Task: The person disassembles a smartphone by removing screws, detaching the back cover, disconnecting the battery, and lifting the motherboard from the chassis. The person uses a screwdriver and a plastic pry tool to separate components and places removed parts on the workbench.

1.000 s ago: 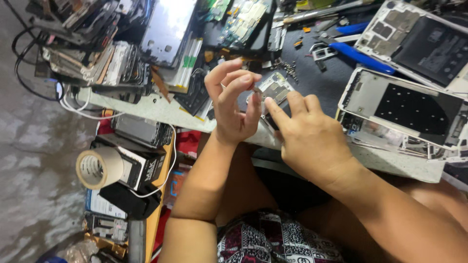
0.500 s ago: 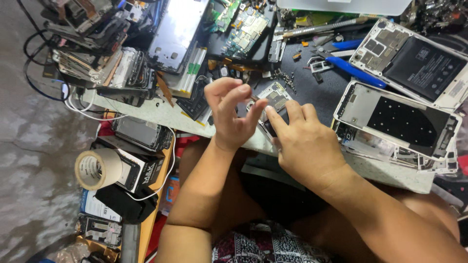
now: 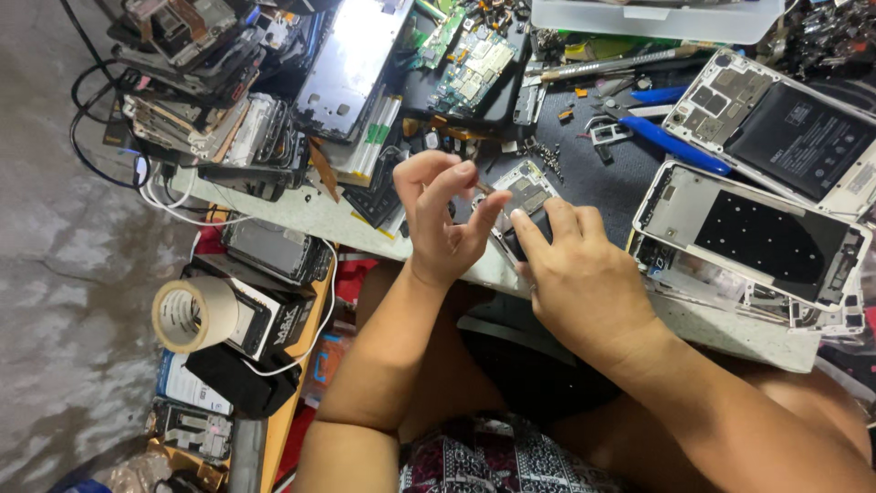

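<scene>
R hand [image 3: 584, 274] clamped on small phone [image 3: 525, 196], steadying it at table [image 3: 301, 219] edge; L hand [image 3: 447, 215] fingers pinched on tiny part.

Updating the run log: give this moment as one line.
left hand: fingertips pinching above small opened phone | right hand: gripping phone's lower end | nearby: blue-handled tool, white phone frame

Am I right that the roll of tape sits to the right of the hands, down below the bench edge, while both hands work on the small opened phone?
Not quite. The roll of tape sits to the left of the hands, not the right, as the head view shows. The rest holds: it lies below the bench edge, and the left hand and right hand work on the small opened phone.
</scene>
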